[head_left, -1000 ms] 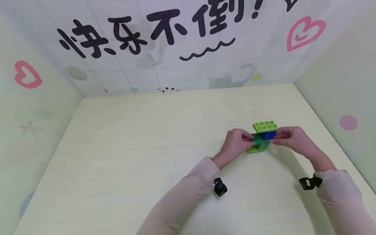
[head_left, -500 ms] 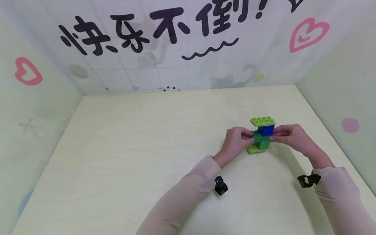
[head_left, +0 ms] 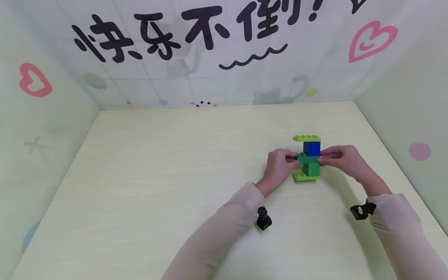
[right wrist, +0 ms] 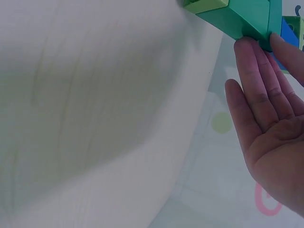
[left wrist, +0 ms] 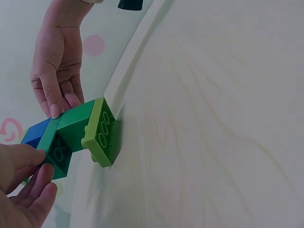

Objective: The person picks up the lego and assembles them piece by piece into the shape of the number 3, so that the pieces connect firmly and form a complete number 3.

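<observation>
A stack of toy building bricks stands at the right of the table: lime plate at the bottom, green brick, dark green plate, blue brick, and another lime plate on top. Both lime plates jut out leftward. My left hand pinches the left end of the dark green plate between thumb and fingers. On the opposite side, my right hand holds the stack by its right edge. In the right wrist view its fingertips press the green brick, with the thumb at the plate's end.
A pale wooden tabletop spreads left and in front of the stack. Printed walls enclose it at the back and on both sides, the right wall being nearest. A black wrist mount hangs below the left cuff.
The brick stack has tilted between the hands: its top plate was seen from above and now shows nearly edge-on, shifted up and left. Both hands keep their hold.
</observation>
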`<state>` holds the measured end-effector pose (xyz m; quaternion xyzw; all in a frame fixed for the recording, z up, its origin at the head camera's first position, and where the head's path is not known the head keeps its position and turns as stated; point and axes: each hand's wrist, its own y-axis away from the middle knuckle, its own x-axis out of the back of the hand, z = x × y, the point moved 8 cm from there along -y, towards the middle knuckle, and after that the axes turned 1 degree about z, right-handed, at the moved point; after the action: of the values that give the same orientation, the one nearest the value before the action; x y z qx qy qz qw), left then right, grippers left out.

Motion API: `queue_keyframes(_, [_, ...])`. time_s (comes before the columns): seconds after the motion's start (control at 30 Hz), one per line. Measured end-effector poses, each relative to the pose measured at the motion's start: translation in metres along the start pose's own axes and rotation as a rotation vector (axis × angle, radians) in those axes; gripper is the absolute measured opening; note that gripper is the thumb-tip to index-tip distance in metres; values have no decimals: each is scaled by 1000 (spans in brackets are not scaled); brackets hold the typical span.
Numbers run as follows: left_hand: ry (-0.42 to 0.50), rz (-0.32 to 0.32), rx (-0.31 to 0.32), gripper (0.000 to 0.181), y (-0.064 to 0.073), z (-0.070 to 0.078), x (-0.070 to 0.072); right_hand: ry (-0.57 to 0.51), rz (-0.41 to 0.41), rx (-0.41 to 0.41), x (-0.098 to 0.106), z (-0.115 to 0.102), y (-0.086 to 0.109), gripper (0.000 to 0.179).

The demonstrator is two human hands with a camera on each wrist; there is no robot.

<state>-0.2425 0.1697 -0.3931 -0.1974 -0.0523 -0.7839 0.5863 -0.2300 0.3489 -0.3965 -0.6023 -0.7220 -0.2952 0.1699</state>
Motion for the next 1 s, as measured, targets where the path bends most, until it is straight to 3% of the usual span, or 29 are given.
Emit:
queue_keyframes(0.6, [-26, 23, 22, 16, -2, -16, -2, 98, 10, -4, -7, 0, -10, 43])
queue_keyframes(1.0, [-13, -3, 34, 17, -5, -20, -3, 119, -3, 9, -9, 4, -15, 42])
